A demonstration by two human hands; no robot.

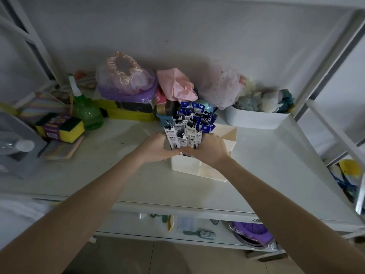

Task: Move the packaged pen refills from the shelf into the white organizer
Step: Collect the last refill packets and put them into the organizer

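Note:
A bundle of several packaged pen refills (189, 123), long white, black and blue packets, stands upright over the white organizer (205, 171) in the middle of the shelf. My left hand (156, 147) wraps the bundle's lower left side. Against the lower right side my right hand (207, 149) presses, fingers closed around the packets. The packets' lower ends sit inside the organizer's left compartment, hidden by my hands. The organizer's right compartment (227, 137) shows bare walls.
A white bin of soft toys (256, 119) stands at the back right. Behind the organizer lie pink paper (175, 86) and bagged items. A green spray bottle (85, 107) and yellow sponges (61, 127) sit at the left. The shelf frame post (324, 64) rises on the right.

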